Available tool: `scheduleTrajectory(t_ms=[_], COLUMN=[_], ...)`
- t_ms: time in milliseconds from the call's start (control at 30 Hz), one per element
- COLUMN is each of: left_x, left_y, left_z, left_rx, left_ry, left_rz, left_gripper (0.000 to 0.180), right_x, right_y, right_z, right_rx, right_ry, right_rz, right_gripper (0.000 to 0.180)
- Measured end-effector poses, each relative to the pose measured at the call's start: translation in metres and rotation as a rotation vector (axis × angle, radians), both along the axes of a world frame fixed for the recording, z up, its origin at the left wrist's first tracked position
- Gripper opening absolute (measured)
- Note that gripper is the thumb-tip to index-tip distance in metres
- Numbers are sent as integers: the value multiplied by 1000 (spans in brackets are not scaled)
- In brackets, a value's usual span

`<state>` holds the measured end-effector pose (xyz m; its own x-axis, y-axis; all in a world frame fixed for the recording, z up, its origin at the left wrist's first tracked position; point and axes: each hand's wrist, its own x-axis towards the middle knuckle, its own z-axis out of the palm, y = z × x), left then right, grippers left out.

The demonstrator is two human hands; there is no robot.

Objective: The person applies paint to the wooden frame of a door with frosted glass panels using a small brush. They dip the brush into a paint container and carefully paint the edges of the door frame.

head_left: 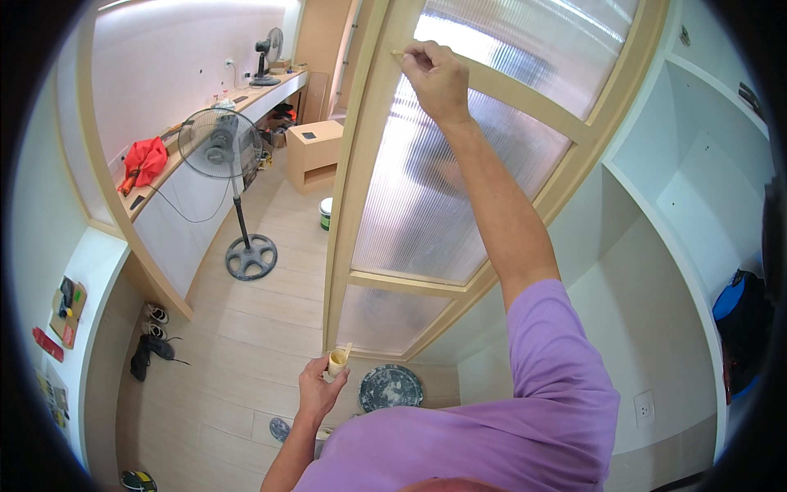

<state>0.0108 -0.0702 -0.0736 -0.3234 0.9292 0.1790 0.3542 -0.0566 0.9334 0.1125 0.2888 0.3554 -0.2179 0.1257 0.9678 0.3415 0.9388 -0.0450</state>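
My left hand (320, 389) holds a small open jar (338, 361) upright, low in front of me. Pale-yellow paste shows inside it, and a thin flat stick (348, 351) stands up at its rim. My right hand (434, 75) is raised high, with its fingers pinched on a small pale-yellow piece (397, 53). The tip of that piece is at the upper part of a light wooden door frame (348, 176); my fingers hide the rest, so its kind cannot be made out. Ribbed translucent panels (434, 189) fill the frame.
A round dark-speckled lid or seat (390, 388) sits by the door's foot. On the left are a standing fan (238, 205), shoes (156, 348) and a long counter (176, 160) with a red bag (146, 161). Beyond stands a wooden box (314, 152). White shelving (656, 176) lines the right.
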Motion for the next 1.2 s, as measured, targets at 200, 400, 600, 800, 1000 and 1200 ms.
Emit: scheduleTrajectory(t_ms=[200,400,600,800,1000,1200], left_x=[2,1,1,0,0,2], left_y=[0,2,3,5,6,5], left_z=[7,-1,0,-7,-10,-1], left_rx=[-19,5,-18,18,27,-7], left_ry=[-42,-21,-35,-18,-13,-54], left_rz=[14,5,1,-2,-6,-4], left_gripper=[36,41,36,40,41,37], right_x=[1,-2,-2,1,-4,-9], right_y=[4,-3,-2,5,0,0], right_z=[0,2,2,2,7,12], right_rx=[58,47,31,87,64,24], right_ry=[-48,-31,-13,-79,-13,42], right_rz=[-39,-34,-38,-45,-67,-34], right_gripper=[13,13,13,13,13,13])
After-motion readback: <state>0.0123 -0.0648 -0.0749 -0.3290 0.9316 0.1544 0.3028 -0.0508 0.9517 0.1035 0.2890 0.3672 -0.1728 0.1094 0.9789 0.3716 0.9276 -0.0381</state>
